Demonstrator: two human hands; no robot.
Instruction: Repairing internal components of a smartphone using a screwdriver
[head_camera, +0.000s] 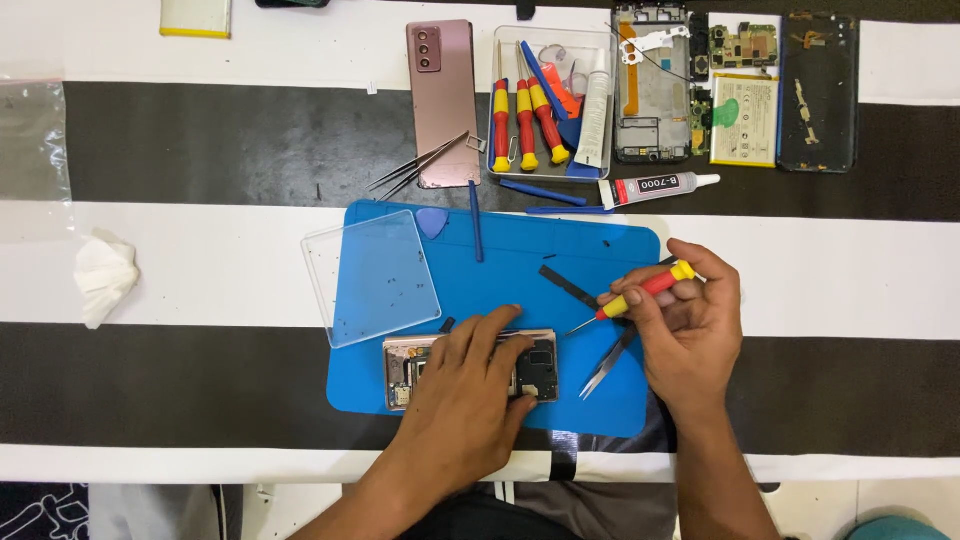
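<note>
1. Far left: a clear plastic bag (33, 140) lies flat on the striped tabletop (200, 260); below it sits a crumpled white tissue (105, 275).
2. Top left edge: a white slab with a yellow lower edge (196, 17), partly cut off.
3. A clear square lid (371, 277) rests tilted over the left corner of the blue work mat (590, 400). Tiny dark specks, probably screws, are scattered on it; too small to tell for certain.
4. Above the mat: a bronze-pink phone back (441, 100) with a camera strip, and steel tweezers (418, 165) lying across its lower end.
5. Left hand (465, 395): palm down, fingers spread and pressing flat on an opened phone (535, 370) at the mat's lower middle. Circuit parts show at both ends of the phone.
6. A blue pick (432, 222) and a blue spudger (476, 222) lie on the mat's upper part; a dark strip (568, 286) lies near its centre.
7. Clear tray (603, 40) above the mat holds three red-and-yellow screwdrivers (524, 115), blue pry tools, an orange piece and a white tube (594, 125).
8. A glue tube (655, 186) and a blue pry stick (543, 192) lie just below the tray.
9. Right hand (690, 325): fingers pinched around a red-and-yellow screwdriver (645, 290), tip pointing down-left toward the phone, not touching it. A second pair of tweezers (608, 365) sticks out beneath this hand.
10. Top right: a stripped phone frame (650, 90), a battery with circuit board (745, 100) and a dark back cover (820, 90), side by side.
</note>
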